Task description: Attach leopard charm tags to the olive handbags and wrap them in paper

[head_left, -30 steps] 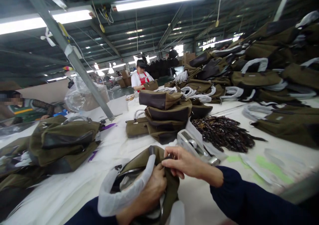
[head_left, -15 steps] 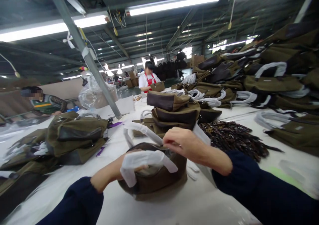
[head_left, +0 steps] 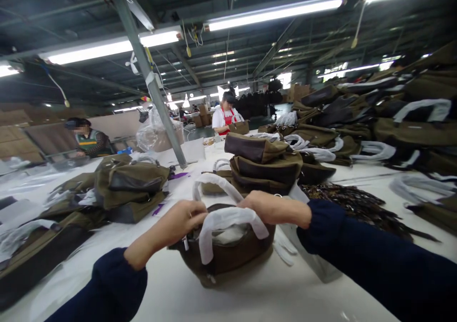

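As left hand [head_left: 180, 229] and right hand [head_left: 274, 208] meet, fingers [head_left: 198, 212] close on the white-wrapped handles [head_left: 228, 222] of a canvas handbag [head_left: 228, 258].

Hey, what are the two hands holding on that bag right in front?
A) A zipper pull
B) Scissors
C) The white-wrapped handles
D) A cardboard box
C: the left hand and right hand grip the white-wrapped handles of the olive-brown bag.
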Demonstrator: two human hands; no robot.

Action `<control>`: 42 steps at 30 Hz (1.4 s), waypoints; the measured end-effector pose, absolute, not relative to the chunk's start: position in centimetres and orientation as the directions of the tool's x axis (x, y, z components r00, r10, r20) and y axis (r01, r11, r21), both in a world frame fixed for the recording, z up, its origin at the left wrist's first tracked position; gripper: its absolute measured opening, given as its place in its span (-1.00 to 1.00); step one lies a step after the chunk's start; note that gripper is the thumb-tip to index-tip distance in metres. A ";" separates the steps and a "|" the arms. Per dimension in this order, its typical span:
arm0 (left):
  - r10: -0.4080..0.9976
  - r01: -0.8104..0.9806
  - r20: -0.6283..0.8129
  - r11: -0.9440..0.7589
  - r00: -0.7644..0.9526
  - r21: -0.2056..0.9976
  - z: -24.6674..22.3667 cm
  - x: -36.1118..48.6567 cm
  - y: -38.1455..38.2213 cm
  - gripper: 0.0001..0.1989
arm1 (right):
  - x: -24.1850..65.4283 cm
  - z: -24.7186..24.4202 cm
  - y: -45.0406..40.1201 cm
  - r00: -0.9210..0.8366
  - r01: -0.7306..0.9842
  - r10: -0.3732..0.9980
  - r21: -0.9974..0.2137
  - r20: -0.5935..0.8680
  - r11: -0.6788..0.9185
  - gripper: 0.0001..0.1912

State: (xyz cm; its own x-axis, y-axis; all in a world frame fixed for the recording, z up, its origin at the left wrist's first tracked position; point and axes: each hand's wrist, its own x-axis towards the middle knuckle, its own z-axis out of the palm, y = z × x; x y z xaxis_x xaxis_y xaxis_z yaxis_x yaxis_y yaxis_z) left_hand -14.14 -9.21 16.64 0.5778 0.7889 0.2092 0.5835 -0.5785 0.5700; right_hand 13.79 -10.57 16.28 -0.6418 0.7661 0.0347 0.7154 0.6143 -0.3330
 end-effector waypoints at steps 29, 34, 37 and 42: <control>0.765 0.263 0.041 -0.271 0.643 0.926 22.0 -9.3 -5.8 -0.71 | 14.6 21.5 -13.9 -0.532 0.542 0.742 -0.509 0.407 0.668 -0.55; 0.732 0.198 0.034 -0.229 0.681 0.953 23.2 -8.2 -6.8 -0.74 | 13.2 20.8 -14.3 -0.535 0.691 0.751 -0.312 0.386 0.652 -0.80; 0.727 0.179 0.040 -0.221 0.686 0.959 24.5 -8.1 -8.5 -0.74 | 12.4 21.6 -13.1 -0.447 0.578 0.767 -0.505 0.461 0.641 -0.81; 0.739 0.222 0.033 -0.245 0.673 0.944 24.1 -8.6 -9.9 -0.71 | 12.8 21.9 -14.4 -0.603 0.476 0.744 -0.618 0.288 0.626 -0.90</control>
State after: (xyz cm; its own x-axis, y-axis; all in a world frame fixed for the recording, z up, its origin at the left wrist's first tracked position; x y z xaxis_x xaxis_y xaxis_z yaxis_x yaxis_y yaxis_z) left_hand -8.64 -9.92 24.07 0.6732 0.7387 0.0328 0.2223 -0.2446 0.9438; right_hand 12.76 -14.39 21.93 -0.6032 0.7438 0.2880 0.4763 0.6256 -0.6179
